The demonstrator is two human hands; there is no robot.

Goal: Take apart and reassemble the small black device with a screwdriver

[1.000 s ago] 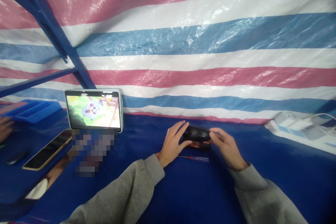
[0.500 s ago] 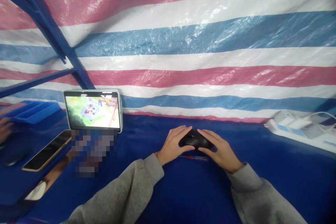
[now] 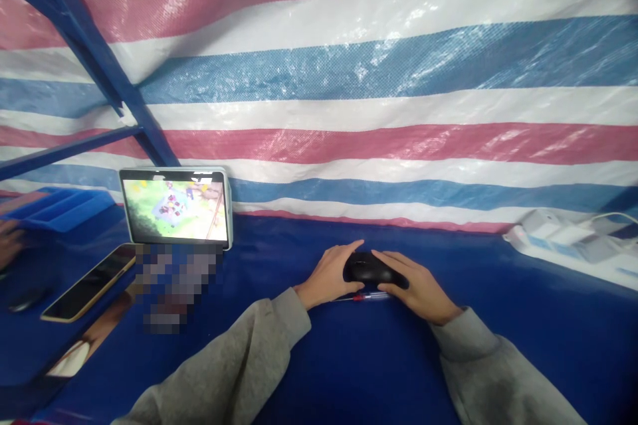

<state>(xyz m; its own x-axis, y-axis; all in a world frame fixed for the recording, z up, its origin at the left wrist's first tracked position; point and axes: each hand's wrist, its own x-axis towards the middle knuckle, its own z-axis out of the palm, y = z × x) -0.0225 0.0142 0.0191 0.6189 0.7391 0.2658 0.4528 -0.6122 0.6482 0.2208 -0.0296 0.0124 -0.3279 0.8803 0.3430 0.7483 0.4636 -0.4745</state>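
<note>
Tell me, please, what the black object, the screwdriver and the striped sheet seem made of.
The black object: probably hard plastic, satin, judging by its soft highlights. The screwdriver: handle likely red and clear plastic, partly see-through; shaft perhaps metal, too thin to be sure. The striped sheet: apparently woven plastic, glossy, with fine mesh and bright creases.

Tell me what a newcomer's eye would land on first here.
Probably the red, white and blue striped sheet filling the background. Next, the lit tablet propped at left, then the black mouse held between the left hand and right hand, low in the middle.
</note>
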